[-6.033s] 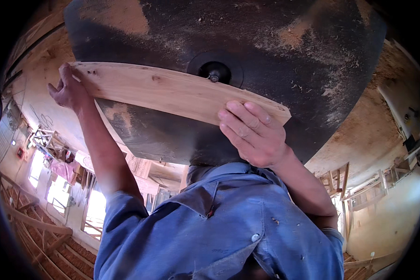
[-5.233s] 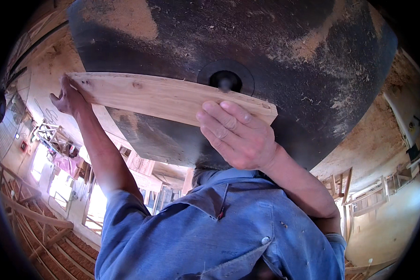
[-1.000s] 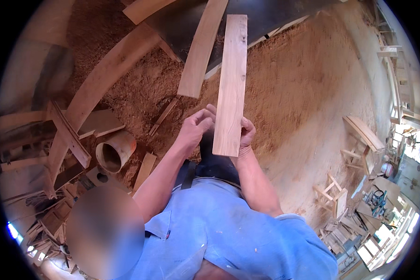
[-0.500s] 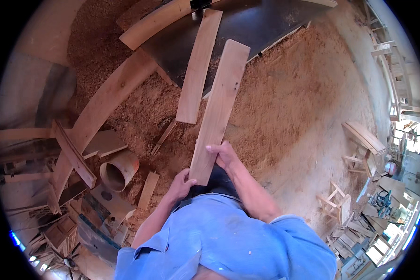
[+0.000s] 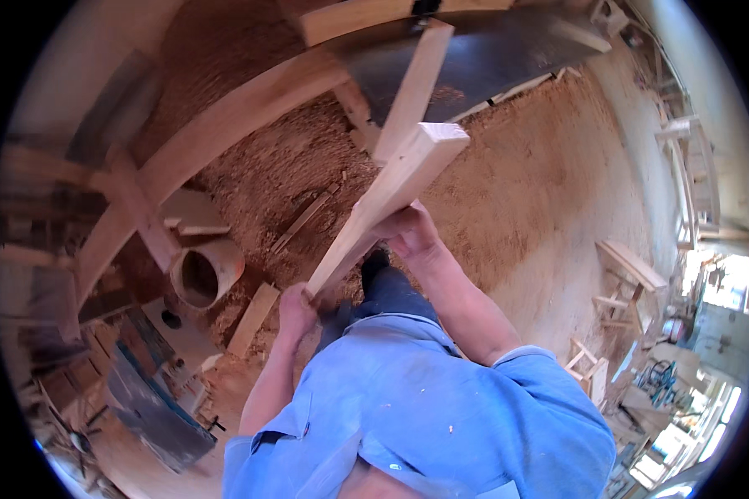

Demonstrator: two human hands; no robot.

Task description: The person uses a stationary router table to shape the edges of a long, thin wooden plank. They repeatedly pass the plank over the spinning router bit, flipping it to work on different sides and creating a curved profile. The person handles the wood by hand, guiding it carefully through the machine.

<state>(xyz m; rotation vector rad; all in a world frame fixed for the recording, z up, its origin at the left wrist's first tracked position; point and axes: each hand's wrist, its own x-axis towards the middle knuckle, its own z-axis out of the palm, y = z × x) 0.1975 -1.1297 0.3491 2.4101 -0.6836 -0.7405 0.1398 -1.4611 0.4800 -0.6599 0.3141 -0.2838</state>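
Observation:
I hold a long pale wooden board (image 5: pixel 380 200) out in front of me with both hands, tilted so that its far end face shows. My left hand (image 5: pixel 296 309) is closed round the near end. Farther along the board, my right hand (image 5: pixel 409 230) grips its right edge from below, and part of those fingers is hidden behind the wood. Beyond the held board, a second plank (image 5: pixel 418 87) lies with its far part on a dark, flat machine table (image 5: pixel 483 54).
Reddish sawdust (image 5: pixel 508 166) covers much of the floor. At the left stand a round pipe-like container (image 5: pixel 200 279) and a long curved-looking beam (image 5: pixel 216 125). A short board (image 5: pixel 254 320) lies near my left arm. Wooden stools or frames (image 5: pixel 624 291) stand at the right.
The held board has turned from lying face-up to tilted on its edge, and its far end has come nearer and right. My right hand has shifted beneath it. The view has swung somewhat.

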